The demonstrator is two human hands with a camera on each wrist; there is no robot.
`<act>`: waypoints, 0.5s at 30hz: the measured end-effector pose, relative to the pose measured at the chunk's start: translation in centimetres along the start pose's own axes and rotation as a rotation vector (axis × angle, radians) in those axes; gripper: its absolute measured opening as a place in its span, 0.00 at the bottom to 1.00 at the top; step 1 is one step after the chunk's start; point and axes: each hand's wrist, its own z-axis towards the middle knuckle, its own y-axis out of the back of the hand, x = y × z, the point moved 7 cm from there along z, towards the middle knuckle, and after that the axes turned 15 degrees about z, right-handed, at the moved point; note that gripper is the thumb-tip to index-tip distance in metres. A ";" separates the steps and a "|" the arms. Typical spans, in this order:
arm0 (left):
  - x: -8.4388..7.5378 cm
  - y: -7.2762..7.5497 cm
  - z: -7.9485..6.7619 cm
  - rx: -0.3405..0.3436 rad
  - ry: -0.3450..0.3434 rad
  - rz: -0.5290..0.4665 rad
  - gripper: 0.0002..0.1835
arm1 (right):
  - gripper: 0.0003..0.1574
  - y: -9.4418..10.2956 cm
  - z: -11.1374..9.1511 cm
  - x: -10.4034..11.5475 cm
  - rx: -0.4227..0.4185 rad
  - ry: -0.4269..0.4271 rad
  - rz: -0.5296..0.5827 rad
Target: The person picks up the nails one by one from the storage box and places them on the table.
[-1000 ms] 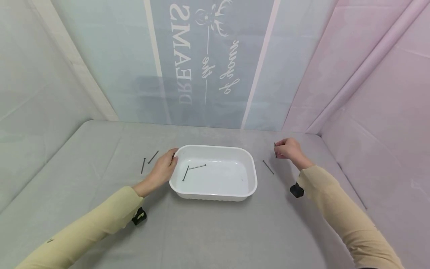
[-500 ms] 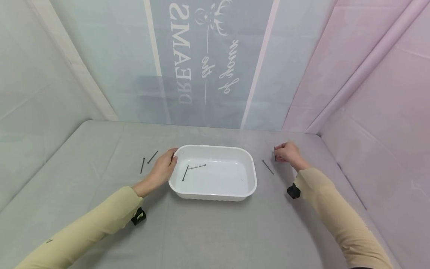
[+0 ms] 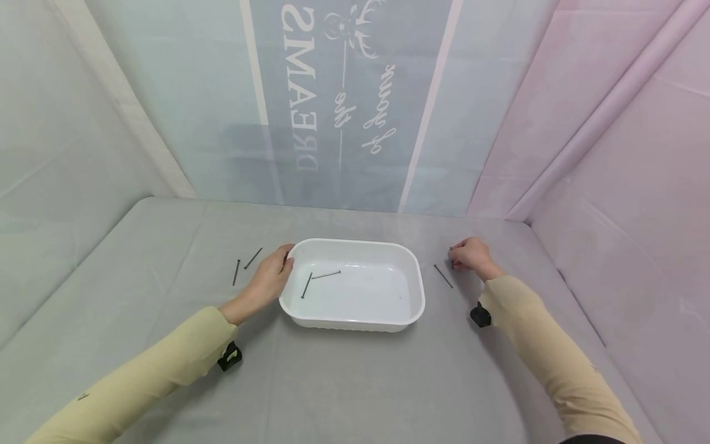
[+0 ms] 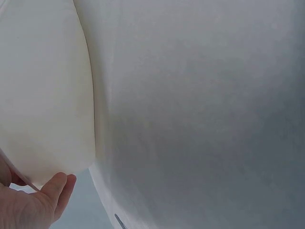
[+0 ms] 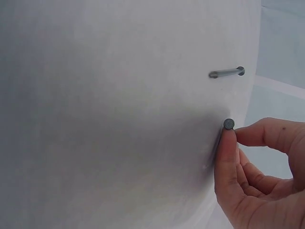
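My left hand [image 3: 270, 274] grips the left wall of a white rectangular tray [image 3: 355, 324], thumb on the inner side and fingers outside. The left wrist view shows the hand [image 4: 35, 205] at the tray's pale outer wall [image 4: 45, 95]. Two nails [image 3: 307, 286] lie inside the tray, toward its left end. To the tray's right, my right hand [image 3: 473, 256] pinches a dark nail [image 5: 228, 124] between thumb and index finger, close to the tabletop; its round head shows in the right wrist view. A loose nail [image 3: 443, 276] lies between that hand and the tray.
Two more nails [image 3: 236, 272] rest on the grey tabletop [image 3: 355, 382] left of my left hand. Fabric walls enclose the table; the back one [image 3: 355, 172] carries mirrored lettering. Black wrist cameras [image 3: 480, 314] hang under both sleeves.
My right hand has shifted slightly left and toward me, the nail still pinched in its fingers. The left hand and the tray stay where they were.
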 end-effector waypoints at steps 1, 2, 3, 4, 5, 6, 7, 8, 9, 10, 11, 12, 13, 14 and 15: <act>0.0 0.0 0.0 -0.002 -0.004 0.002 0.22 | 0.22 0.0 0.0 0.0 0.001 0.007 -0.005; 0.0 0.0 0.0 -0.002 -0.006 0.002 0.21 | 0.21 0.0 0.0 0.0 -0.005 0.006 -0.012; 0.0 0.0 0.0 -0.001 -0.004 0.000 0.22 | 0.21 0.0 0.0 0.0 -0.005 0.008 -0.016; 0.0 0.0 0.0 -0.002 -0.007 0.001 0.21 | 0.21 0.0 0.0 0.1 -0.005 0.007 -0.017; 0.0 0.0 -0.1 -0.001 -0.008 0.001 0.21 | 0.20 0.0 0.0 0.1 -0.004 0.006 -0.023; 0.0 0.0 -0.1 0.000 -0.010 0.002 0.21 | 0.20 0.0 -0.1 0.1 -0.006 0.003 -0.027; 0.0 0.0 0.0 -0.001 -0.011 0.001 0.21 | 0.20 0.1 -0.1 0.2 -0.005 0.001 -0.030; 0.0 0.0 0.0 0.000 -0.007 -0.002 0.21 | 0.21 0.1 -0.1 0.2 -0.006 -0.001 -0.033; 0.0 0.0 0.0 0.000 -0.008 -0.002 0.21 | 0.21 0.1 -0.2 0.4 -0.005 0.003 -0.037; 0.0 0.0 0.0 0.000 -0.010 -0.001 0.21 | 0.22 0.1 -0.3 0.5 -0.006 0.006 -0.043; 0.0 0.0 0.0 0.001 -0.008 -0.005 0.21 | 0.22 0.1 -0.3 0.7 -0.007 0.012 -0.051; 0.0 0.0 -0.1 0.001 -0.010 -0.005 0.21 | 0.22 0.1 -0.4 0.9 -0.007 0.020 -0.069; -0.1 0.0 -0.1 0.001 -0.011 -0.007 0.21 | 0.22 0.1 -0.5 1.1 -0.004 0.034 -0.099; -0.1 0.0 -0.1 0.001 -0.012 -0.005 0.21 | 0.21 0.1 -0.6 1.4 -0.002 0.050 -0.137; -0.1 0.0 -0.1 0.001 -0.012 -0.003 0.21 | 0.20 0.0 -0.7 1.7 0.002 0.066 -0.174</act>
